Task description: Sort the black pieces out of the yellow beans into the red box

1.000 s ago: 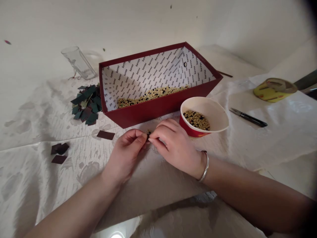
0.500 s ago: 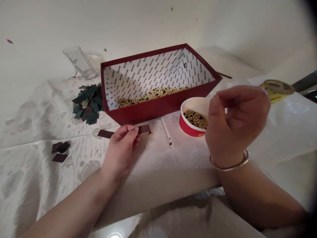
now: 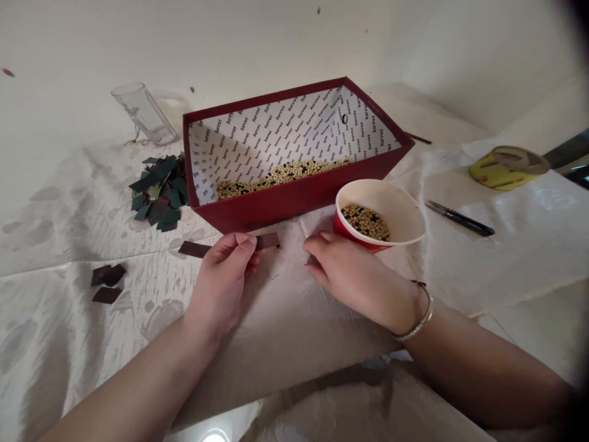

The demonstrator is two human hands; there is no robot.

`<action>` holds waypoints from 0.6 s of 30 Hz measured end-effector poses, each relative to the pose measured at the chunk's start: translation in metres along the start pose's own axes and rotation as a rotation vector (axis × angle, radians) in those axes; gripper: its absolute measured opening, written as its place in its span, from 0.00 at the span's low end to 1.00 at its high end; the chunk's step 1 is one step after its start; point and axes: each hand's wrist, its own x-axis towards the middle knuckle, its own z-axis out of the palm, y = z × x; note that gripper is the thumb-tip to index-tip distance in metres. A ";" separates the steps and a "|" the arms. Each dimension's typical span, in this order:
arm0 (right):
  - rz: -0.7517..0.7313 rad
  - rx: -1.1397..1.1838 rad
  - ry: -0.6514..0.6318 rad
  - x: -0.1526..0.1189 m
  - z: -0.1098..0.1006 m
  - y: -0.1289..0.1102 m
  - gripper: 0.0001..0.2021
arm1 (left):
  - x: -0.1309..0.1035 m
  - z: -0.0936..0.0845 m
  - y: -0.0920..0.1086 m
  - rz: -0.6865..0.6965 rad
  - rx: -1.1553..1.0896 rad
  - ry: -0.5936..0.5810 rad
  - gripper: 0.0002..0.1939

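Note:
My left hand point(image 3: 225, 270) is closed on a dark brown strip point(image 3: 196, 248), whose ends stick out on both sides of the thumb and fingers. A few tiny pale and dark beads point(image 3: 277, 248) lie by the strip's right end. My right hand point(image 3: 345, 267), with a bracelet at its wrist, is low over the cloth in front of a red and white paper tub point(image 3: 405, 227). Its thumb and fingers are bent close together; what lies between them, if anything, is hidden. Yellow and black beads point(image 3: 365, 222) partly fill the tub.
A dark red box point(image 3: 276, 212) holding more beads stands behind my hands. To its left are a pile of dark green pieces point(image 3: 159, 190), a tilted glass point(image 3: 150, 116) and several dark pieces point(image 3: 108, 294). On the right lie a black-handled craft knife point(image 3: 462, 220) and a yellow tin point(image 3: 506, 169).
My right hand has come down and left, from raised beside the tub to the cloth in front of it, uncovering the knife. My left hand keeps the strip in nearly the same place.

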 end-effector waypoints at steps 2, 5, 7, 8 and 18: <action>0.030 -0.066 -0.032 0.001 0.003 0.003 0.03 | -0.001 0.001 0.001 -0.009 0.002 0.002 0.07; -0.005 -0.130 -0.048 0.001 0.005 0.004 0.05 | -0.001 0.003 0.001 -0.018 0.008 0.005 0.07; -0.024 -0.147 -0.080 0.001 0.006 0.003 0.06 | -0.001 0.003 0.002 -0.013 0.017 0.007 0.08; -0.030 -0.143 -0.097 0.002 0.005 0.002 0.06 | -0.001 0.003 0.002 -0.011 0.019 0.007 0.08; 0.078 -0.076 -0.178 0.000 -0.007 -0.006 0.06 | -0.001 0.001 0.000 -0.018 -0.018 -0.015 0.08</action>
